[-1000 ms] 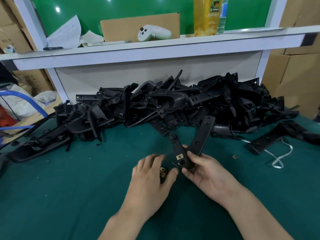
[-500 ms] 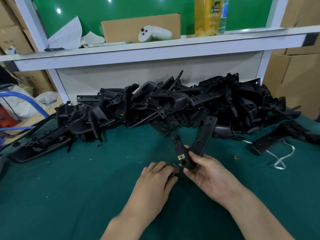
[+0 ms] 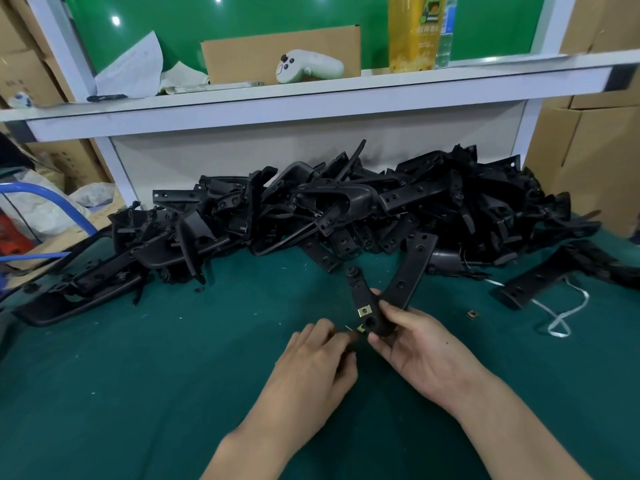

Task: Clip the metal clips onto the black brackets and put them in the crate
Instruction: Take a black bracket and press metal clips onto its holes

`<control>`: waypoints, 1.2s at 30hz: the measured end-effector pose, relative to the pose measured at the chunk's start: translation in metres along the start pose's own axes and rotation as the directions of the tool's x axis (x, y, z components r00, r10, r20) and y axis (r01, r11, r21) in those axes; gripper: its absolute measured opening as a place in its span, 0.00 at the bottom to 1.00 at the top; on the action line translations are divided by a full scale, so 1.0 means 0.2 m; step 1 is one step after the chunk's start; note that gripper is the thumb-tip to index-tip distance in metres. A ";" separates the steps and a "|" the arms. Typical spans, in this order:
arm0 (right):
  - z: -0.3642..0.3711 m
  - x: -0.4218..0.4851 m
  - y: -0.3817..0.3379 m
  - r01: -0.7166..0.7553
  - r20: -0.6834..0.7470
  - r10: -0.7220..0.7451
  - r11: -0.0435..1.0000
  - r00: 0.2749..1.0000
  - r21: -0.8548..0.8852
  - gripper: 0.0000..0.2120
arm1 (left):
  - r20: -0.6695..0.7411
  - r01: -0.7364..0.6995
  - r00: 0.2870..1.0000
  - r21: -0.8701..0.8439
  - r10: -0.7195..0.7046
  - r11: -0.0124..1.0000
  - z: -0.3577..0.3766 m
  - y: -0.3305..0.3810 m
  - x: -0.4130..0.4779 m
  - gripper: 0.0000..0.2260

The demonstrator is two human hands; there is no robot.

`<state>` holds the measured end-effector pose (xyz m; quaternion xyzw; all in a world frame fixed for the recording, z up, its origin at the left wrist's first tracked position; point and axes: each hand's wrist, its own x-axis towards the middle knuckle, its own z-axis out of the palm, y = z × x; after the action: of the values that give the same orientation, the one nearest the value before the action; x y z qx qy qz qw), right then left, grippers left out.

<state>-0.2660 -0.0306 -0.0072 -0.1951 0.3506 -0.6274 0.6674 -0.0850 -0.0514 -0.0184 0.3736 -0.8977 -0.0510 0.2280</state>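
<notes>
1. Black bracket [image 3: 403, 284], head view: V-shaped and held off the mat [image 3: 138, 375], near centre of frame. Its joined base sits low, one arm runs to 11 o'clock and the longer arm to 1 o'clock.
2. Right hand [image 3: 426, 348] grasps the bracket base, with thumb and fingers wrapped round it from the 4 o'clock side.
3. Fitted clip [image 3: 364, 310] is already seated on the short arm, just above the base.
4. Left hand [image 3: 311, 362] has its fingers curled and pinches a second clip [image 3: 361, 328] at the tips. That clip lies at 2 o'clock from the knuckles and touches the base edge or sits just beside it.
5. Key relation: the seat is at 1–2 o'clock from the left fingertips, so I judge the push goes along that line, with the right hand bracing.
6. Versus 1.0 s ago: the left hand was apart from the bracket with the clip visible in its fingers. It has since closed the gap. The bracket pose is nearly unchanged.
7. Loose clip [image 3: 471, 314] lies on the mat at 2 o'clock of the right hand. Pile [image 3: 346, 209] of brackets is at 12 o'clock.
8. Crate is not in view.
</notes>
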 end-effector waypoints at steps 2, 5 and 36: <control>0.00 0.00 0.00 0.002 0.005 -0.002 1.000 1.000 0.000 0.17 | -0.006 -0.003 1.000 0.016 0.003 1.000 -0.01 0.01 0.00 0.15; 0.00 0.00 0.00 0.004 0.007 -0.004 1.000 1.000 0.002 0.17 | 0.003 -0.006 1.000 0.026 0.006 1.000 -0.01 0.01 0.00 0.13; 0.03 -0.02 0.00 -0.058 0.087 0.067 0.993 0.994 -0.103 0.18 | -0.074 0.241 0.913 -0.695 -0.400 0.677 -0.05 0.06 0.03 0.11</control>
<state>-0.2619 -0.0272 -0.0020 -0.2455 0.3570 -0.5782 0.6914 -0.0928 -0.0461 -0.0039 0.4212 -0.7066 -0.3693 0.4323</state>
